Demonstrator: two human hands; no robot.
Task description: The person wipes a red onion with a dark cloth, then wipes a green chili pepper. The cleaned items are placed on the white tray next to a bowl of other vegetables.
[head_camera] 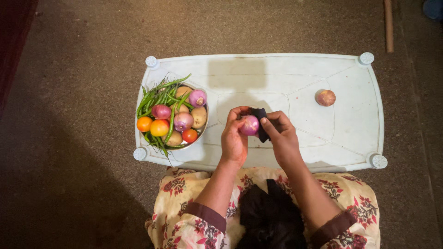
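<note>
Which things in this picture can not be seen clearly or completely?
- Onion, head view: its sides are covered by the left hand and the cloth.
- Cloth: partly hidden under the right hand; its full shape is unclear.
- Bowl: only its rim shows; the vegetables hide the inside.
- Blue thing, top right: cut off by the edge.
- Stick: cut off by the top edge.

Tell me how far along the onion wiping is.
Looks done: one onion lies alone on the white table. In hand: the left hand holds a purple onion while the right hand presses a dark cloth against it. Left: more onions sit in the bowl among other vegetables.
</note>
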